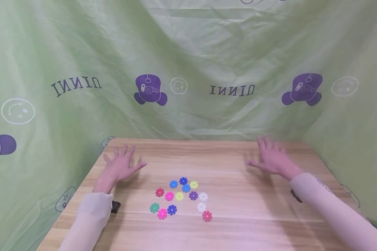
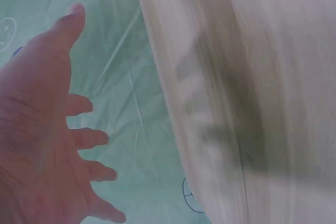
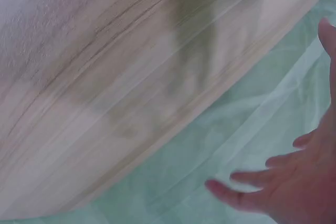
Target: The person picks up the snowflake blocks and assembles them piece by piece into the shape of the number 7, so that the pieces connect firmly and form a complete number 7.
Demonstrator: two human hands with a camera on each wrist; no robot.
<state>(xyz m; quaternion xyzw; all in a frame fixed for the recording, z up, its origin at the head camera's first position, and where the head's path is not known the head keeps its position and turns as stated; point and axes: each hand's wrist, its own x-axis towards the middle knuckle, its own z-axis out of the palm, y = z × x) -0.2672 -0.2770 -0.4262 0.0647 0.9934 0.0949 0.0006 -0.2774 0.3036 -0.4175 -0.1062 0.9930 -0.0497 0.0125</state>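
Note:
Above the left part of the table, my left hand (image 1: 119, 168) is held with its fingers spread and nothing in it. My right hand (image 1: 274, 159) hovers over the far right part, fingers apart, also holding nothing. Several flat, notched plastic discs lie between and nearer than the hands, among them a green disc (image 1: 154, 207), a red disc (image 1: 159, 192), a purple disc (image 1: 193, 195) and a white disc (image 1: 201, 207). Neither hand touches them. In the wrist views, the left palm (image 2: 37, 135) and the right hand (image 3: 304, 187) show bare, with no disc visible.
The wood-grain table (image 1: 238, 226) bears the discs left of its middle. A green curtain (image 1: 188, 115) with purple bear prints hangs behind and along both sides. A black strap piece (image 1: 115, 206) shows at the left cuff.

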